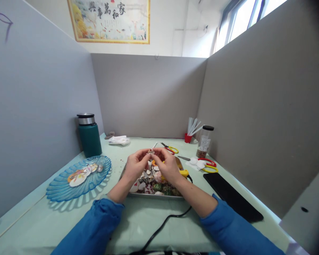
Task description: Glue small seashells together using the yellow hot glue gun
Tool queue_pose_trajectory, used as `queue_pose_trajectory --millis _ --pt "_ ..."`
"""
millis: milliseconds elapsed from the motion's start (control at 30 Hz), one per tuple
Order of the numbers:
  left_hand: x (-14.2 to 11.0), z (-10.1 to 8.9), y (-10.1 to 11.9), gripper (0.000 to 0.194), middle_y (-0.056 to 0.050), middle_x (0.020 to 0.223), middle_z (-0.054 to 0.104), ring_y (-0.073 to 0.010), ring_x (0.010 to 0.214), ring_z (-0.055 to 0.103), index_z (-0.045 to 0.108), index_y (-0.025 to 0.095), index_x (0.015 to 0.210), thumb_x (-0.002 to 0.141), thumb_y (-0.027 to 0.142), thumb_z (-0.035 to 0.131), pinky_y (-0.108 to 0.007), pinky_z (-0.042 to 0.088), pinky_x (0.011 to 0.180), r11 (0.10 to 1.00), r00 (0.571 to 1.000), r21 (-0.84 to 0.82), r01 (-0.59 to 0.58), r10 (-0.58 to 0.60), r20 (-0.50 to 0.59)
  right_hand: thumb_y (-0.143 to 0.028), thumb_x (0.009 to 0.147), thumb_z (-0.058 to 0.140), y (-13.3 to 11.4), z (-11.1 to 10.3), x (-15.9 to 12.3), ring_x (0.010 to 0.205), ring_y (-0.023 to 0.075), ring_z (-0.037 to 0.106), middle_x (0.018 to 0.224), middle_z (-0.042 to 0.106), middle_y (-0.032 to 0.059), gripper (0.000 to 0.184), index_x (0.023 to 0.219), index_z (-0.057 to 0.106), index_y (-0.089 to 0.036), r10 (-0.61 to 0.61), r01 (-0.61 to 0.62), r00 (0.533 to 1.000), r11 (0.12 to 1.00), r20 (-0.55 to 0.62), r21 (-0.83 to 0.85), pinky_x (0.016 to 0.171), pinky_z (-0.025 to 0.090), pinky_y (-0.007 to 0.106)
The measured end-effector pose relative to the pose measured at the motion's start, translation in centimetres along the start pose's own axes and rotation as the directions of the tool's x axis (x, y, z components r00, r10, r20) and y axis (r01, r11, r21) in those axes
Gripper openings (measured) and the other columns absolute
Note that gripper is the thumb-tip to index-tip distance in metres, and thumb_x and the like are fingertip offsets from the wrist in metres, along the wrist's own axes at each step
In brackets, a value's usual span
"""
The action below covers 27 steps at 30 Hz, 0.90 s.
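Observation:
My left hand [137, 163] and my right hand [168, 165] meet over the metal tray [156, 196], both closed with thumbs and fingertips pinched together. Between them is a small whitish-brown piece [150, 152], too small to tell its kind and partly hidden by my fingers. Below, seashells [149, 188] of white, pink and green tones fill the tray. A yellow hot glue gun [184, 173] lies at its right side, partly behind my right wrist, with a black cord [164, 224] running toward the front edge.
To the left are a blue scalloped plate [53, 189] bearing shells and a green thermos [89, 138]. On the right lie scissors [211, 166], white tissue [196, 163], a black slab [232, 196] and a jar [204, 142]. A red cup [187, 138] holds translucent sticks. Grey partitions [149, 95] enclose the table.

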<state>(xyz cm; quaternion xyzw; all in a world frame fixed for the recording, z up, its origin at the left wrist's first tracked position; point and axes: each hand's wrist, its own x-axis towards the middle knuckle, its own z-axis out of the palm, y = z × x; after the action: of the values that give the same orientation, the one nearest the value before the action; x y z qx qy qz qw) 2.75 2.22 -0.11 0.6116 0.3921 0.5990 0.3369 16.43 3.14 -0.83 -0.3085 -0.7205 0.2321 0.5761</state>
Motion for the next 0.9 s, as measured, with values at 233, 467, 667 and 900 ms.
queue_pose_trajectory --millis 233,467,667,900 --pt "-0.08 0.03 0.33 0.035 -0.001 0.068 0.065 -0.007 0.042 0.049 0.066 0.012 0.097 0.071 0.037 0.063 -0.018 0.038 0.039 1.0 1.0 -0.015 0.014 -0.013 0.007 -0.029 0.085 0.05 0.31 -0.09 0.09 0.073 0.0142 0.06 0.089 0.064 0.0042 0.02 0.1 0.058 -0.018 0.049 -0.053 0.998 0.994 0.044 0.099 0.064 0.049 0.026" --pt "-0.11 -0.01 0.17 0.033 0.0 0.061 0.064 -0.0082 0.041 0.049 0.066 0.013 0.096 0.072 0.035 0.062 -0.018 0.038 0.038 1.0 1.0 0.012 -0.002 0.002 0.006 -0.031 0.081 0.054 0.75 0.12 0.35 0.062 0.0117 0.057 0.082 0.063 0.0024 0.019 0.094 0.057 -0.018 0.099 -0.109 0.994 0.967 0.053 0.229 0.055 0.048 0.023" --pt "-0.16 -0.03 -0.01 0.032 0.001 0.056 0.061 -0.0089 0.041 0.05 0.066 0.013 0.096 0.073 0.034 0.061 -0.018 0.038 0.037 0.999 1.0 0.042 -0.008 0.008 -0.005 -0.032 0.077 0.059 1.01 0.26 0.54 0.056 0.0106 0.054 0.07 0.059 -0.0011 0.018 0.088 0.055 -0.019 0.157 -0.171 0.985 0.939 0.07 0.299 0.049 0.045 0.022" --pt "-0.14 0.03 0.04 0.03 0.001 0.056 0.061 -0.0083 0.04 0.049 0.066 0.012 0.094 0.072 0.033 0.062 -0.018 0.037 0.037 0.999 1.0 0.046 -0.007 0.008 -0.015 -0.033 0.078 0.058 0.87 0.19 0.43 0.055 0.011 0.053 0.07 0.058 -0.0012 0.017 0.087 0.055 -0.019 0.149 -0.164 0.986 0.949 0.075 0.269 0.051 0.045 0.023"
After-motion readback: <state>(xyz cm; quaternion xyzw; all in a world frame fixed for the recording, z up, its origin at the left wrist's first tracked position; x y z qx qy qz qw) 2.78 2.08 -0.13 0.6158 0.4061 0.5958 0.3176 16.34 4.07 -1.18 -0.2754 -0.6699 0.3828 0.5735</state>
